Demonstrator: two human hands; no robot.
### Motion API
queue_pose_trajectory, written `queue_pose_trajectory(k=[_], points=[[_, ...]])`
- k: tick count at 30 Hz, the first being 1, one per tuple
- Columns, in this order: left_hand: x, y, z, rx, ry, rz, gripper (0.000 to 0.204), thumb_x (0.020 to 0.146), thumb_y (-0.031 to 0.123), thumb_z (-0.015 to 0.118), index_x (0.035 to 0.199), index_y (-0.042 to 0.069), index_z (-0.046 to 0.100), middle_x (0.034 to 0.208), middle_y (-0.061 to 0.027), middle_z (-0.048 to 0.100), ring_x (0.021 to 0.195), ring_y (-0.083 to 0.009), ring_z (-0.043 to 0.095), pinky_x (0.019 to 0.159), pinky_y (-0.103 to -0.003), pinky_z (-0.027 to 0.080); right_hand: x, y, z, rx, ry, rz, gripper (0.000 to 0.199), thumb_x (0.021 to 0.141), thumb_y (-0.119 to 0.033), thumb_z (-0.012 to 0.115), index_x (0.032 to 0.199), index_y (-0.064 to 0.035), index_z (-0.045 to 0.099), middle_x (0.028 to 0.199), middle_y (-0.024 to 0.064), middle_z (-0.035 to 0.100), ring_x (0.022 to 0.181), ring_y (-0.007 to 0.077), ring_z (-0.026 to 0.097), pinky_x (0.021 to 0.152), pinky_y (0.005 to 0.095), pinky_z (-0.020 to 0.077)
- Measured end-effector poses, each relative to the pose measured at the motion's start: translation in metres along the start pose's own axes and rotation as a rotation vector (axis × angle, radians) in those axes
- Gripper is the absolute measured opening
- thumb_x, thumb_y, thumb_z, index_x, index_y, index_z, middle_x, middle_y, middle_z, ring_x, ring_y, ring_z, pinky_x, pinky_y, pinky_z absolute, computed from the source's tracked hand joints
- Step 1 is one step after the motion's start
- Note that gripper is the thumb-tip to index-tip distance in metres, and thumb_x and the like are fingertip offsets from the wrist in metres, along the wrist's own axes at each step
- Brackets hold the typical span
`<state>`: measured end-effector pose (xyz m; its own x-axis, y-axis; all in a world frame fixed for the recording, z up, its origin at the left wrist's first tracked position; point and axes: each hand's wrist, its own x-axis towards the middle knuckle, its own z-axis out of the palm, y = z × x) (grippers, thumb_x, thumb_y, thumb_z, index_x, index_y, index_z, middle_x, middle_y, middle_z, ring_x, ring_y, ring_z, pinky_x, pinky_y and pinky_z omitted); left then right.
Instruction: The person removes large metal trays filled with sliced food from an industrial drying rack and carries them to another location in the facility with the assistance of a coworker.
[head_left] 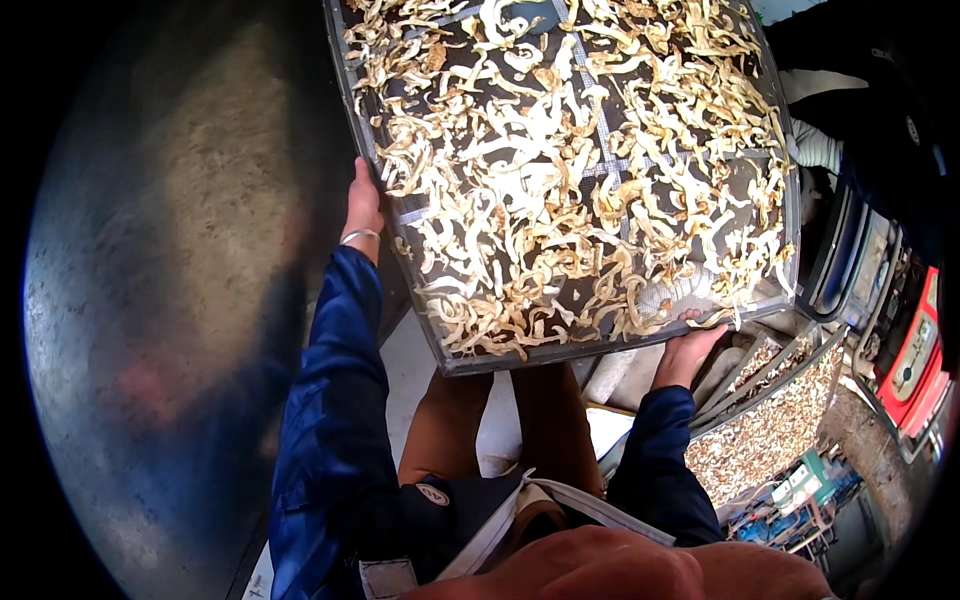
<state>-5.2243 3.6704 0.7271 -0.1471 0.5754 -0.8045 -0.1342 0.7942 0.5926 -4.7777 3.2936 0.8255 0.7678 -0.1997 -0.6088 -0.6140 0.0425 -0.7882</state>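
Both hands gripping wide mesh drying tray (440, 345), held up at chest level: left hand (362, 205) clamping left rim, right hand (688, 350) under near-right corner. Light, flexy frame; loose dried strips (560, 170) probably sliding if tilting.

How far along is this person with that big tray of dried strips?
Done, it seems: the pale strips look shrivelled and dry, spread across the mesh tray. In hand: the tray is lifted, the left hand gripping its left edge and the right hand under its near right corner. Left: it has not been set down or emptied; more trays of dried pieces sit lower right.
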Motion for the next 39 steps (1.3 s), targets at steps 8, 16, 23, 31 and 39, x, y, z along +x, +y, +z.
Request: queue_pose_trajectory(k=[8, 16, 23, 31, 39], points=[[-0.019, 0.011, 0.021, -0.045, -0.021, 0.067, 0.058, 0.096, 0.045, 0.035, 0.120, -0.005, 0.050, 0.118, -0.0125, 0.057, 0.104, -0.0221, 0.055, 0.091, -0.032, 0.041, 0.005, -0.013, 0.003, -0.024, -0.011, -0.049, 0.046, 0.093, -0.053, 0.031, 0.094, -0.0107, 0.050, 0.070, 0.0043, 0.050, 0.060, 0.0158, 0.048, 0.054, 0.0263, 0.0413], [-0.001, 0.021, 0.006, 0.044, 0.055, -0.016, 0.064, 0.092, 0.052, 0.040, 0.125, -0.003, 0.046, 0.123, -0.0141, 0.054, 0.110, -0.0242, 0.052, 0.092, -0.036, 0.041, 0.001, -0.007, 0.001, 0.002, -0.088, 0.031, 0.051, 0.093, -0.058, 0.023, 0.105, -0.0156, 0.049, 0.077, 0.0007, 0.049, 0.060, 0.0134, 0.045, 0.058, 0.0298, 0.0401], [-0.058, 0.005, -0.014, -0.018, -0.012, 0.090, 0.060, 0.094, 0.049, 0.036, 0.128, -0.001, 0.043, 0.126, -0.0110, 0.051, 0.116, -0.0218, 0.047, 0.102, -0.031, 0.032, -0.006, -0.008, 0.006, 0.032, -0.126, 0.146, 0.059, 0.092, -0.060, 0.016, 0.103, -0.0130, 0.050, 0.073, 0.0054, 0.050, 0.060, 0.0181, 0.045, 0.056, 0.0320, 0.0418], [-0.252, -0.135, -0.078, 0.326, 0.247, 0.333, 0.054, 0.094, 0.038, 0.043, 0.128, -0.003, 0.040, 0.127, -0.0133, 0.046, 0.118, -0.0226, 0.042, 0.100, -0.032, 0.030, 0.011, 0.006, 0.019, 0.076, -0.158, 0.171, 0.063, 0.091, -0.062, 0.015, 0.118, -0.0101, 0.038, 0.070, 0.0075, 0.044, 0.055, 0.0185, 0.043, 0.053, 0.0320, 0.0419], [-0.406, -0.260, -0.008, -0.270, -0.031, -0.249, 0.019, 0.086, 0.016, 0.051, 0.104, 0.009, 0.048, 0.110, -0.0082, 0.052, 0.103, -0.0234, 0.052, 0.086, -0.038, 0.045, 0.026, 0.018, 0.026, 0.070, -0.165, 0.244, 0.070, 0.087, -0.067, 0.010, 0.127, -0.0122, 0.030, 0.071, 0.0079, 0.044, 0.056, 0.0196, 0.041, 0.053, 0.0337, 0.0431]])
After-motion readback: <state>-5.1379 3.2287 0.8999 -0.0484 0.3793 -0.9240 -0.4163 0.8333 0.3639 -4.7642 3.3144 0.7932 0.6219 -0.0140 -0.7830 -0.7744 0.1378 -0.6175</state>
